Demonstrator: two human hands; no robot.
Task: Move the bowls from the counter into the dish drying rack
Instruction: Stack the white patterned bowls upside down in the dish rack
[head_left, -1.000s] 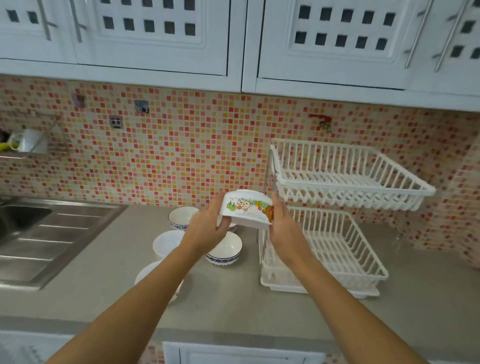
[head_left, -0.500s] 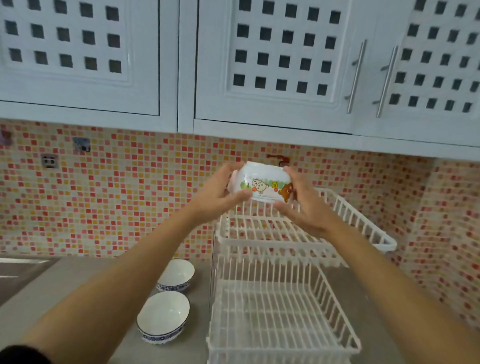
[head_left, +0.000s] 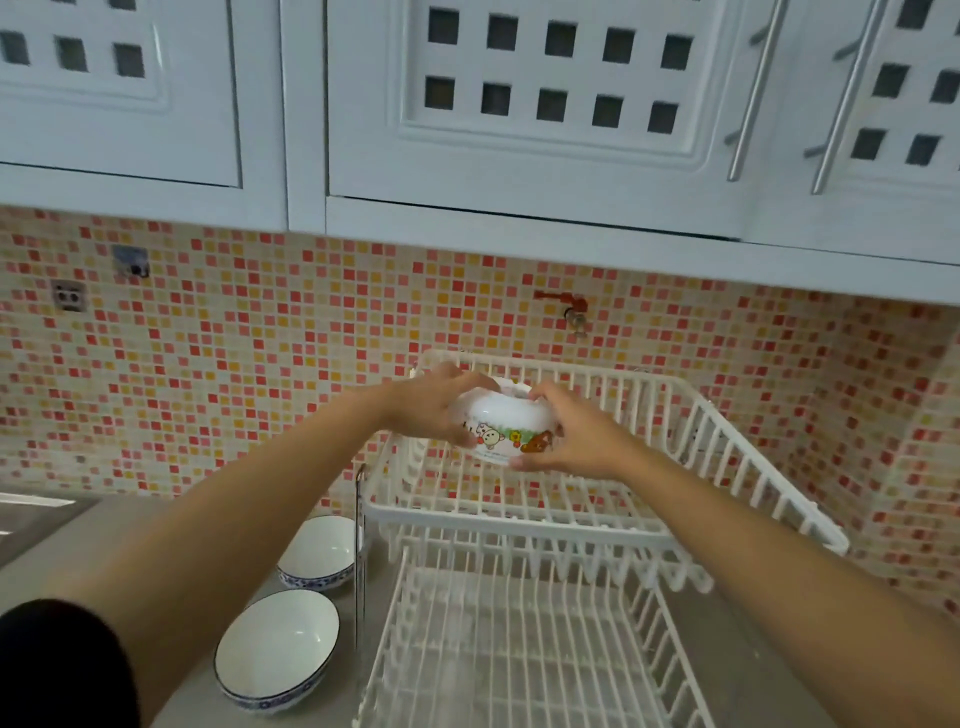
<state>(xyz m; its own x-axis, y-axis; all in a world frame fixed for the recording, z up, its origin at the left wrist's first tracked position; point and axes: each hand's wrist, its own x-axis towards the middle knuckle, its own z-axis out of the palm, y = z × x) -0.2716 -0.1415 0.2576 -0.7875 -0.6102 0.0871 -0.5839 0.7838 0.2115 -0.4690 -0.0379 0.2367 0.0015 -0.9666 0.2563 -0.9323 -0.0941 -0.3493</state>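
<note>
A white bowl with cartoon animals (head_left: 506, 423) is held upside down inside the upper tier of the white two-tier dish rack (head_left: 737, 467), just above its bars. My left hand (head_left: 434, 410) grips the bowl's left side and my right hand (head_left: 571, 436) grips its right side. Two white bowls with blue-patterned rims stay on the grey counter left of the rack: one nearer me (head_left: 278, 649) and one behind it (head_left: 319, 551). The rack's lower tier (head_left: 519, 649) holds nothing.
White wall cabinets (head_left: 519, 104) hang close above the rack. A red tap handle (head_left: 561, 301) sticks out of the mosaic wall behind it. The sink's edge (head_left: 31, 512) shows at far left. A metal rack post (head_left: 358, 545) stands beside the bowls.
Both hands carried the cartoon bowl from above the counter up and over, then lowered it upside down into the rack's upper tier. The view moved closer to the rack.
</note>
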